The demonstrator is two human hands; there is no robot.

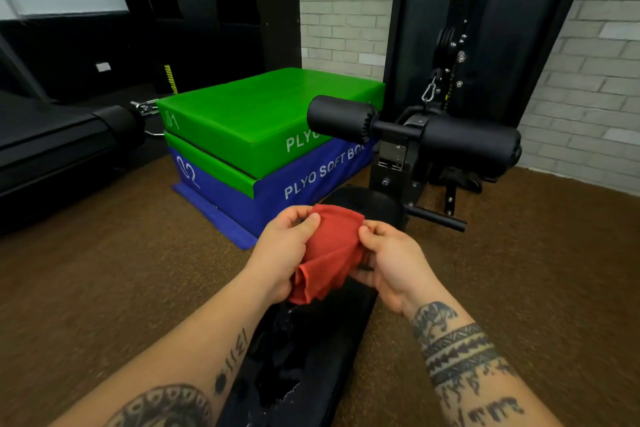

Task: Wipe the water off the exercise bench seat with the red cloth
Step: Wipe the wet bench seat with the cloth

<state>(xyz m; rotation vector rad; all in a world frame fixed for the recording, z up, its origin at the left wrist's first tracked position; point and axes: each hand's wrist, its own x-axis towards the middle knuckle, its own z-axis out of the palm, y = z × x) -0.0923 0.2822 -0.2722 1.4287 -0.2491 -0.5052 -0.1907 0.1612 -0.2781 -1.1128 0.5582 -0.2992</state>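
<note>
The red cloth (330, 250) is bunched up in the air above the black bench seat (311, 350). My left hand (284, 246) grips its left side with thumb on top. My right hand (388, 260) pinches its right edge. The long black pad runs from the bottom of the view up under my hands. Water droplets and wet patches (277, 374) glisten on its near part. The cloth hangs above the seat and hides the middle of it.
Black foam leg rollers (415, 130) stand on the bench frame just beyond my hands. A green-and-blue stack of plyo soft boxes (263, 149) sits to the left. A black machine column (467, 28) rises behind. Brown floor (121, 270) lies on both sides.
</note>
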